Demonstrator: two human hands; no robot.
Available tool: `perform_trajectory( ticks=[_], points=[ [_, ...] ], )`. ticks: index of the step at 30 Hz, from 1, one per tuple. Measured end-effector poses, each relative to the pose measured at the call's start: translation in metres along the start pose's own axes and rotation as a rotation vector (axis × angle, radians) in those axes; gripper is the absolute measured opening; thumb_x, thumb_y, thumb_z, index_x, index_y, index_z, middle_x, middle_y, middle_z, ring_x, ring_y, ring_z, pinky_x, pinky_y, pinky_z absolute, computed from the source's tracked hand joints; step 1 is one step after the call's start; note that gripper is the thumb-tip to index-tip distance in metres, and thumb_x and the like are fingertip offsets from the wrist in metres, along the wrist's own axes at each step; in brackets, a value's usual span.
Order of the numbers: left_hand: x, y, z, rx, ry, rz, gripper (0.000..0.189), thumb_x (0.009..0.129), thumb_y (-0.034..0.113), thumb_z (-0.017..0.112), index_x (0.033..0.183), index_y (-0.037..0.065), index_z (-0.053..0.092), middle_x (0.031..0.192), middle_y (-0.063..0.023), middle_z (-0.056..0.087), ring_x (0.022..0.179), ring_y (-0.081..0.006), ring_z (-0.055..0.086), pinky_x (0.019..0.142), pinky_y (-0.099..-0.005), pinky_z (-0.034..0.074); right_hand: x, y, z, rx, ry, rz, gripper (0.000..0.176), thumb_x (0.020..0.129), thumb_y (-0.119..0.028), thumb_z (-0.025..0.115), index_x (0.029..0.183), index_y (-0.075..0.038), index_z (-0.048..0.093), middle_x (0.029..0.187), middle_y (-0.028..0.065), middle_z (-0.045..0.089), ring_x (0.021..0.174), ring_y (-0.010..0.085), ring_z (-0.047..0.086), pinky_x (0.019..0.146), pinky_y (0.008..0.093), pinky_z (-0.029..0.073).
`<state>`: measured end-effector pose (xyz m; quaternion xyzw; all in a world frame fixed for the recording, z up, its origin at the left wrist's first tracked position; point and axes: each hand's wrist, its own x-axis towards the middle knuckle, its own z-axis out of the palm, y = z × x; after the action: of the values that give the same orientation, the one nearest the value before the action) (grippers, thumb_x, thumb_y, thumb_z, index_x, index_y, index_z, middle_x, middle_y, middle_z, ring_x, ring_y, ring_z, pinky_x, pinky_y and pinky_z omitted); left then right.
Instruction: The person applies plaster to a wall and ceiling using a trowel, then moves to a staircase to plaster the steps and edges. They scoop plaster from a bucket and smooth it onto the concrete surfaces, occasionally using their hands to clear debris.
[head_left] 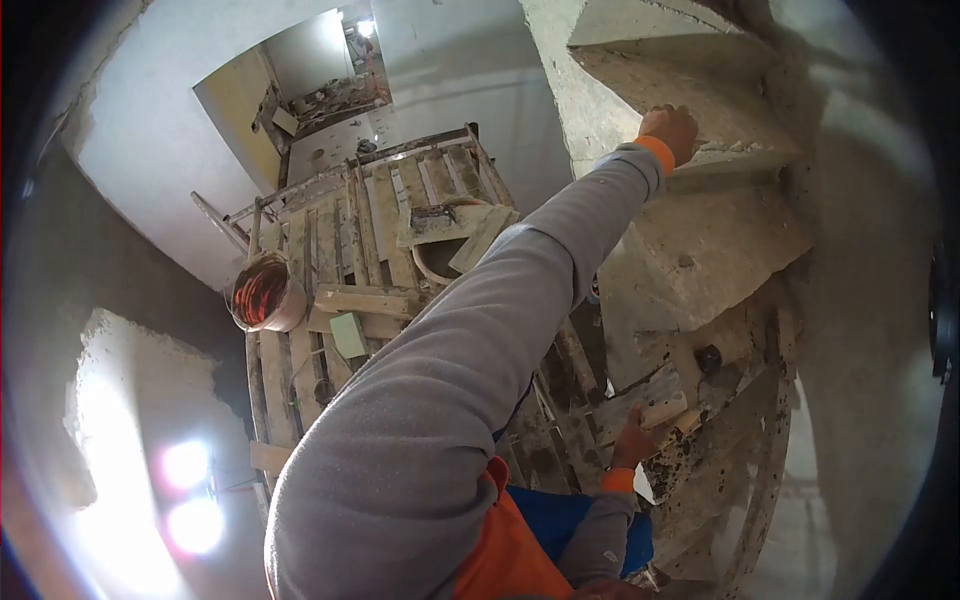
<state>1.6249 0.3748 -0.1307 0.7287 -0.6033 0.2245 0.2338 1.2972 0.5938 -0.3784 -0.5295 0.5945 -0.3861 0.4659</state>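
Note:
My left arm stretches across the view to the underside of a concrete staircase (690, 260). At one of its stepped edges is my left hand (670, 135), its fingers curled closed against the concrete; whether something small is inside them is hidden. Lower down, my right hand (632, 442) is closed on a plastering trowel (662, 410) with a flat grey blade and a pale handle. The trowel is beside a mortar-spotted board (700, 450), below the stairs. A small dark round object (708, 359) sits just above it.
A scaffold platform of wooden planks (300, 370) spreads below me. On it stand an orange-stained bucket (267, 292), a mortar tub (437, 262) with boards across it, and a pale green block (348, 335). Bright lamps (190, 495) shine at lower left.

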Motion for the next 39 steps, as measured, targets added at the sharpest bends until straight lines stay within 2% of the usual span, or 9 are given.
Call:
perform_trajectory(
  ticks=[15,24,30,32,33,34,36,37,39],
  points=[
    [-0.003,0.003,-0.009,-0.021,0.005,-0.021,0.038,0.081,0.034,0.062,0.102,0.002,0.059,0.106,-0.0144,0.058,0.100,-0.0293,0.058,0.082,-0.0390,0.050,0.011,0.017,0.001,-0.293,-0.023,-0.060,0.045,0.088,-0.030,0.060,0.108,0.009,0.053,0.103,0.0179,0.060,0.089,0.0281,0.058,0.077,0.0422,0.045],
    [0.001,0.002,-0.005,0.024,-0.034,-0.001,0.037,0.081,0.037,0.062,0.096,0.004,0.064,0.107,-0.0140,0.057,0.099,-0.0299,0.058,0.082,-0.0384,0.050,0.020,0.033,0.004,0.011,-0.069,-0.044,0.057,0.086,-0.040,0.059,0.107,0.013,0.054,0.107,0.0202,0.059,0.093,0.0277,0.058,0.080,0.0382,0.044],
    [0.028,-0.013,0.046,0.218,-0.012,0.044,0.037,0.083,0.038,0.057,0.091,0.004,0.065,0.098,-0.0149,0.061,0.092,-0.0279,0.059,0.080,-0.0388,0.048,0.040,0.072,0.009,-0.087,-0.064,-0.098,0.049,0.087,-0.035,0.059,0.109,0.009,0.055,0.104,0.0168,0.062,0.093,0.0287,0.058,0.085,0.0384,0.043],
    [0.025,-0.026,0.065,0.294,0.135,0.157,0.023,0.085,0.019,0.048,0.079,0.007,0.066,0.086,-0.0126,0.064,0.079,-0.0262,0.062,0.067,-0.0383,0.047,0.026,0.068,0.015,0.103,0.002,-0.029,0.050,0.087,-0.040,0.057,0.108,0.006,0.057,0.102,0.0175,0.063,0.093,0.0327,0.057,0.085,0.0393,0.042],
    [0.030,-0.033,0.073,0.368,0.097,0.243,0.023,0.087,0.022,0.048,0.078,0.008,0.065,0.082,-0.0119,0.063,0.072,-0.0243,0.061,0.063,-0.0390,0.047,0.024,0.057,0.006,-0.116,-0.075,-0.076,0.041,0.086,-0.035,0.060,0.098,0.004,0.059,0.088,0.0117,0.061,0.078,0.0221,0.056,0.073,0.0365,0.044],
    [0.033,-0.046,0.081,0.345,0.070,0.267,0.023,0.087,0.023,0.048,0.080,0.007,0.064,0.084,-0.0125,0.063,0.075,-0.0249,0.061,0.065,-0.0391,0.047,0.015,0.048,0.005,0.119,-0.107,0.021,0.044,0.087,-0.039,0.058,0.104,0.002,0.059,0.091,0.0154,0.062,0.082,0.0252,0.058,0.076,0.0360,0.046],
    [0.021,-0.059,0.066,0.268,0.037,0.326,0.025,0.088,0.026,0.048,0.086,0.006,0.062,0.090,-0.0136,0.061,0.080,-0.0262,0.059,0.069,-0.0394,0.046,0.008,0.042,0.001,-0.117,-0.179,-0.223,0.045,0.088,-0.044,0.051,0.108,-0.004,0.059,0.099,0.0172,0.062,0.090,0.0306,0.060,0.080,0.0423,0.047],
    [0.022,-0.061,0.065,0.237,0.023,0.347,0.026,0.088,0.027,0.048,0.089,0.005,0.061,0.092,-0.0141,0.061,0.083,-0.0268,0.059,0.071,-0.0395,0.046,0.003,0.019,-0.009,-0.168,-0.229,0.092,0.040,0.089,-0.041,0.049,0.108,-0.006,0.060,0.103,0.0136,0.062,0.093,0.0273,0.059,0.081,0.0421,0.046],
    [0.036,-0.068,0.066,0.213,-0.017,0.363,0.030,0.088,0.030,0.048,0.094,0.004,0.060,0.098,-0.0152,0.060,0.088,-0.0281,0.058,0.075,-0.0398,0.045,0.019,0.065,0.014,-0.226,-0.093,-0.222,0.038,0.087,-0.042,0.052,0.106,-0.010,0.062,0.087,0.0158,0.064,0.081,0.0307,0.061,0.074,0.0416,0.047]
  ],
)
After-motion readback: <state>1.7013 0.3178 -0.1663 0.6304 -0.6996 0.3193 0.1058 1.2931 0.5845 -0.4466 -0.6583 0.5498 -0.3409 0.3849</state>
